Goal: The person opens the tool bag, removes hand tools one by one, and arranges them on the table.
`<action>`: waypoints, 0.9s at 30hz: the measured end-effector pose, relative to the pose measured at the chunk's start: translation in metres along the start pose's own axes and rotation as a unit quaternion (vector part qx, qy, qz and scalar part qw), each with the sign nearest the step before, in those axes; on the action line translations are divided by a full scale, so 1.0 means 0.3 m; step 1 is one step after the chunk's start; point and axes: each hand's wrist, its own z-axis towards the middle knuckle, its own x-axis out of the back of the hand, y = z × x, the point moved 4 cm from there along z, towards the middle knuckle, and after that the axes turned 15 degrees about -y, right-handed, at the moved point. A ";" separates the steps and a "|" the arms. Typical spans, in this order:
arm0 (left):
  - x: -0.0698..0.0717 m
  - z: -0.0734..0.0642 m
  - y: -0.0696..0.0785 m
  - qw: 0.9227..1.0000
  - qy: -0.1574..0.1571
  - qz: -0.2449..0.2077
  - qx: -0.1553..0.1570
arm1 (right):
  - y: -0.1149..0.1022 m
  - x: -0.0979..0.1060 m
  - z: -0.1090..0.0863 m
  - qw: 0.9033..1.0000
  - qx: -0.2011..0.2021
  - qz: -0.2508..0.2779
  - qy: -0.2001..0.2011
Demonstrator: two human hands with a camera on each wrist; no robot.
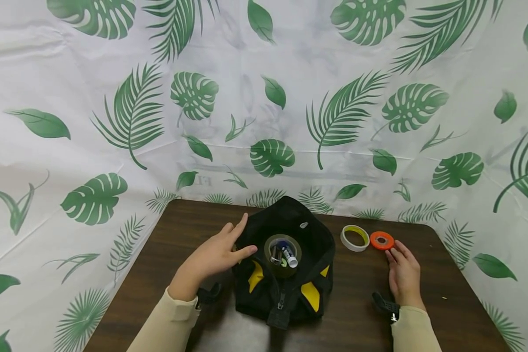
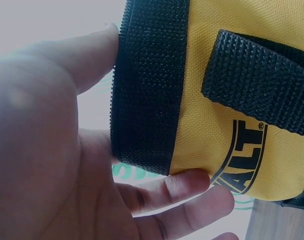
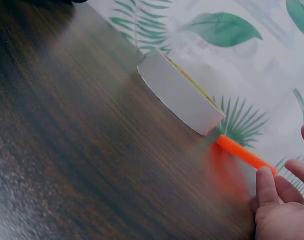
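A black bag with yellow panels (image 1: 310,296) stands on the table with its mouth open. Inside it sit a roll of clear tape (image 1: 269,243) and small items, among them a white-capped tube (image 1: 292,260). My left hand (image 1: 215,254) is at the bag's left rim, fingers extended and spread, thumb over the mouth. In the left wrist view its thumb and fingers meet the zip edge (image 2: 149,90). To the right, my right hand (image 1: 406,274) pinches the near edge of an orange tape roll (image 1: 382,234). In the right wrist view this roll (image 3: 246,154) lies low over the tabletop.
A white tape roll (image 1: 349,244) with a yellow inner face lies just left of the orange one. The brown table (image 1: 352,303) backs onto a white sheet (image 1: 229,161) printed with green leaves. A zip end (image 1: 278,315) hangs at the bag's front.
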 end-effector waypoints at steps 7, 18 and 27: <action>-0.001 0.002 -0.004 1.000 0.000 -0.004 0.003 | -0.006 -0.001 -0.008 0.998 0.051 0.030 -0.001; -0.008 -0.007 -0.004 1.000 -0.001 -0.010 0.007 | -0.008 0.001 -0.028 0.980 0.149 0.133 -0.011; -0.002 -0.011 0.005 1.000 0.001 -0.006 0.005 | -0.007 -0.084 -0.051 0.948 0.189 0.239 -0.093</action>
